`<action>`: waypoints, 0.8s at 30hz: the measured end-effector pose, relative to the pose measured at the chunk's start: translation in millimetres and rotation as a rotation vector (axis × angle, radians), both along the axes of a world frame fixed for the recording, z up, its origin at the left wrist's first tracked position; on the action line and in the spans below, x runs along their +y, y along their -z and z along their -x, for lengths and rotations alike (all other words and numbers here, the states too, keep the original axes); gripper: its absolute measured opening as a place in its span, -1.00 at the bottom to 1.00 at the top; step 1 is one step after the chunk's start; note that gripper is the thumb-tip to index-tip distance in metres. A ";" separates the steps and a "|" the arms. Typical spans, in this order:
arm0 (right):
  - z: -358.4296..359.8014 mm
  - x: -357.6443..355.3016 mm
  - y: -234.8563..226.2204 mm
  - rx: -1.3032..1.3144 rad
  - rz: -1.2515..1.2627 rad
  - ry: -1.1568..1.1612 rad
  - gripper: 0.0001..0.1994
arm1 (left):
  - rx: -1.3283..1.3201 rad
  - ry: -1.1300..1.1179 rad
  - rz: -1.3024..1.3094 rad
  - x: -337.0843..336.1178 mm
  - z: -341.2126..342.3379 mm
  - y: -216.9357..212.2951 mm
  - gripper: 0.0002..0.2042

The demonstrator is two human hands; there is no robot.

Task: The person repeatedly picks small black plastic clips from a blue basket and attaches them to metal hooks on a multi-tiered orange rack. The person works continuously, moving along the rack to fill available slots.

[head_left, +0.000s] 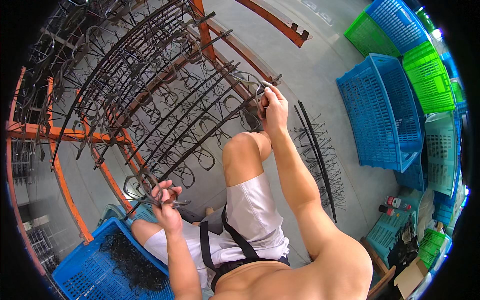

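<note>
My left hand [166, 200] grips several dark curved metal pieces [145, 187] just above a blue crate [75, 265] that holds a pile of the same dark pieces. My right hand [274, 107] reaches out and pinches one dark curved metal piece [250, 82] at the end of a black hook bar [200, 140] on an orange metal rack [205, 35]. Many of the rack's black bars carry similar curved pieces hanging from their hooks. My bare knee sits between the two hands.
A loose black hook bar [320, 160] lies on the grey floor to my right. Stacked blue and green plastic crates [390, 110] stand at the right. A small teal crate, bottles and a cardboard box [410, 272] sit at the lower right.
</note>
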State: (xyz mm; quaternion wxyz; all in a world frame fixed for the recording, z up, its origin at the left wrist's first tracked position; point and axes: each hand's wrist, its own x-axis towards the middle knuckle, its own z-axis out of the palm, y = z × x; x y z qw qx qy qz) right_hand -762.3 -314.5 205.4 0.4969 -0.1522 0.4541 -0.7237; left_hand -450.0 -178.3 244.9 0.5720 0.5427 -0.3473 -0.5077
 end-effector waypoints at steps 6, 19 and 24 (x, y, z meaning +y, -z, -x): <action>2.9 -3.4 -0.2 0.061 -0.012 0.005 -0.82 | -0.023 0.052 -0.027 -10.0 12.7 0.3 -0.73; -34.6 -0.7 -4.6 0.571 -0.138 0.002 -0.76 | 0.068 0.130 -0.085 29.8 8.3 -1.7 -0.76; -23.9 -5.7 -4.3 0.892 -0.076 0.003 -0.77 | 0.098 0.129 -0.086 36.2 3.6 -5.6 -0.74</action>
